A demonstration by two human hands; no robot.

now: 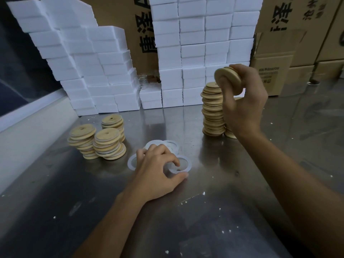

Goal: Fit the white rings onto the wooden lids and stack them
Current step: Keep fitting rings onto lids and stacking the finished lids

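Ring (179, 165) pinched by left hand (158, 168) fingers (175, 161); right hand (242, 101) grips lids (228, 79).

At frame centre the left hand (158, 164) rests on loose white rings (183, 164) on the steel worktop (214, 211), pinching one. At upper right, the right hand (243, 101) grips wooden lids (228, 79) on edge beside a tall lid stack (213, 110). Shorter stacks (98, 140) stand at left.
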